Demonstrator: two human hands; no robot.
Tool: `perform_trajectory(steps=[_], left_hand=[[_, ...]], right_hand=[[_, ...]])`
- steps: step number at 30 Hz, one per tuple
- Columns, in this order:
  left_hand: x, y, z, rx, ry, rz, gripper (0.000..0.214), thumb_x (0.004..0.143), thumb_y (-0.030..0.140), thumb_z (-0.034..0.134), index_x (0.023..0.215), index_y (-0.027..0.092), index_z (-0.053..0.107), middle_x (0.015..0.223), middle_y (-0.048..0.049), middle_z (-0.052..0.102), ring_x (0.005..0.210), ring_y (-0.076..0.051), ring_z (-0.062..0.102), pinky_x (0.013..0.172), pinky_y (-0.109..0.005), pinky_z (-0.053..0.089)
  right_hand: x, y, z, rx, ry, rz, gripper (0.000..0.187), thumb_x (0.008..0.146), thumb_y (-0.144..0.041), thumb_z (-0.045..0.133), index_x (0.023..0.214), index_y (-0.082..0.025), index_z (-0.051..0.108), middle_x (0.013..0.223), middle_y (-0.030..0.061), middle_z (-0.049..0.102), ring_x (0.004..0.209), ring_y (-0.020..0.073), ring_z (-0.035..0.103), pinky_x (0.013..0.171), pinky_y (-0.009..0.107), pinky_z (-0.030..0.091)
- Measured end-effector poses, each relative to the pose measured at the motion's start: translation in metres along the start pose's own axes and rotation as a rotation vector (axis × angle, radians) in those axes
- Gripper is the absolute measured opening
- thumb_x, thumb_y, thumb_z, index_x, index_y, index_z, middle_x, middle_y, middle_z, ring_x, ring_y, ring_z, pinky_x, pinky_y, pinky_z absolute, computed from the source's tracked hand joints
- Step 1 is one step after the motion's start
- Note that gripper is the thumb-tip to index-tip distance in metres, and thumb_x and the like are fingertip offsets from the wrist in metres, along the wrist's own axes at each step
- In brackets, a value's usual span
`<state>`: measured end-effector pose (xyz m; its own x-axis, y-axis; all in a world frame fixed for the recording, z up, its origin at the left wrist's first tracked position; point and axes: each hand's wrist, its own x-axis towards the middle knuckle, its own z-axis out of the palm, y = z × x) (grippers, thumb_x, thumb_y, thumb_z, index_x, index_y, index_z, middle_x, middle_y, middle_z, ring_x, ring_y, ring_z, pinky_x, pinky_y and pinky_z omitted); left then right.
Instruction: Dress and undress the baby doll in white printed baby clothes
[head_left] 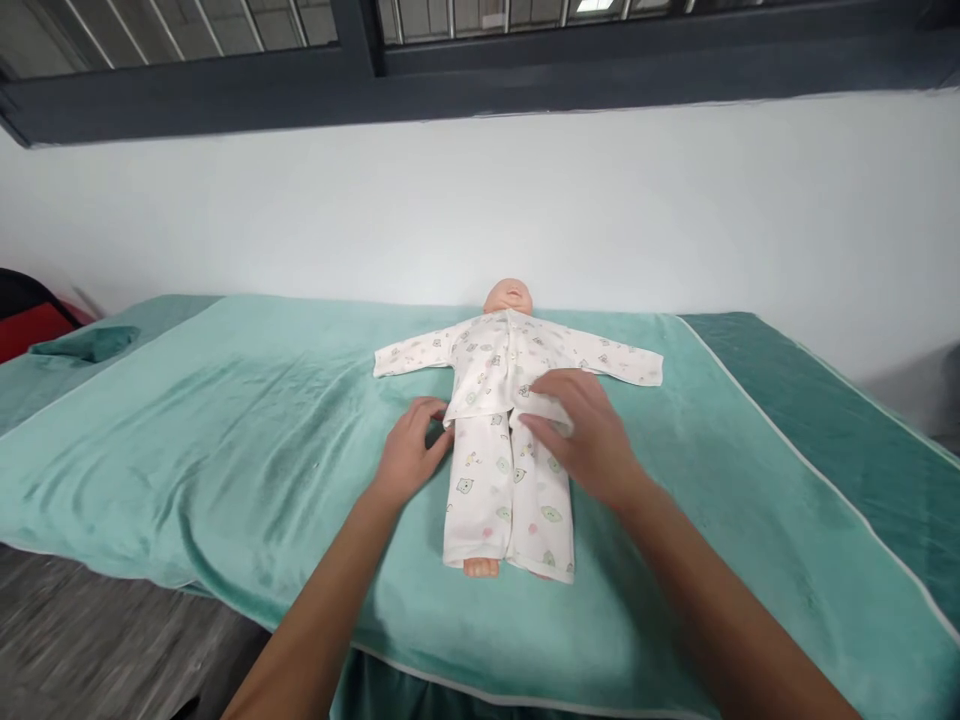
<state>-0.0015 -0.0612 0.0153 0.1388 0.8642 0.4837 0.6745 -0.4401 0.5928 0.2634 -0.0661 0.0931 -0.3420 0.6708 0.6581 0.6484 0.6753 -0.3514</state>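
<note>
Smoothing shirt [487, 365] hem on doll [508, 296], centre frame: right hand [581, 430] spread flat, holding nothing; left hand [409, 450] curled at hem edge, grip unclear; teal towel [225, 430] beneath.

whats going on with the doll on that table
A person has both bare hands on a baby doll that lies face up, arms spread, on a green towel. The doll wears a white printed top and matching trousers, with one bare foot showing. The left hand sits at the doll's waist by the top's hem, fingers curled; whether it grips cloth is unclear. The right hand rests flat over the hem on the other side.
</note>
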Motion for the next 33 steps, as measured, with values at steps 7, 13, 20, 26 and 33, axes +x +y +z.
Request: perform_trajectory(steps=[7,13,20,26,33], left_hand=[[0.002,-0.005,0.006,0.171,-0.001,0.092,0.010,0.094,0.025,0.051,0.089,0.023,0.059,0.103,-0.0054,0.069,0.095,-0.022,0.063,0.083,-0.036,0.049],[-0.001,-0.005,0.006,0.139,0.054,0.150,0.011,0.087,0.016,0.054,0.079,0.022,0.053,0.097,-0.0042,0.069,0.087,-0.019,0.063,0.076,-0.034,0.049],[0.001,-0.006,0.008,0.189,0.034,0.112,0.014,0.084,0.014,0.054,0.074,0.022,0.048,0.098,-0.0048,0.070,0.090,-0.021,0.063,0.078,-0.036,0.049],[0.002,-0.005,0.008,0.233,-0.011,0.110,0.013,0.089,0.020,0.053,0.076,0.023,0.053,0.095,-0.0045,0.070,0.087,-0.022,0.060,0.080,-0.038,0.048],[0.002,-0.001,0.006,0.179,-0.024,0.052,0.017,0.092,0.025,0.050,0.076,0.023,0.052,0.095,-0.0047,0.070,0.089,-0.022,0.060,0.080,-0.039,0.048]], right_hand=[[0.027,0.004,0.034,-0.286,-0.212,-0.146,0.014,0.086,-0.008,0.053,0.086,-0.021,0.058,0.093,0.0055,0.066,0.088,0.0228,0.052,0.077,0.039,0.036],[0.016,0.020,0.031,-0.052,-0.135,-0.204,0.014,0.082,-0.007,0.055,0.081,-0.020,0.057,0.086,0.0024,0.066,0.089,0.0210,0.051,0.082,0.038,0.037],[0.009,0.018,0.029,-0.011,-0.136,-0.230,0.013,0.089,-0.010,0.055,0.087,-0.021,0.061,0.091,0.0023,0.068,0.094,0.0215,0.052,0.089,0.040,0.038],[0.007,0.016,0.031,0.088,-0.111,-0.195,0.016,0.091,-0.009,0.050,0.092,-0.023,0.056,0.118,0.0041,0.070,0.118,0.0246,0.055,0.106,0.047,0.036],[0.003,0.018,0.026,-0.050,0.005,-0.059,0.017,0.092,-0.024,0.058,0.109,-0.023,0.059,0.118,0.0101,0.067,0.106,0.0287,0.058,0.092,0.046,0.043]])
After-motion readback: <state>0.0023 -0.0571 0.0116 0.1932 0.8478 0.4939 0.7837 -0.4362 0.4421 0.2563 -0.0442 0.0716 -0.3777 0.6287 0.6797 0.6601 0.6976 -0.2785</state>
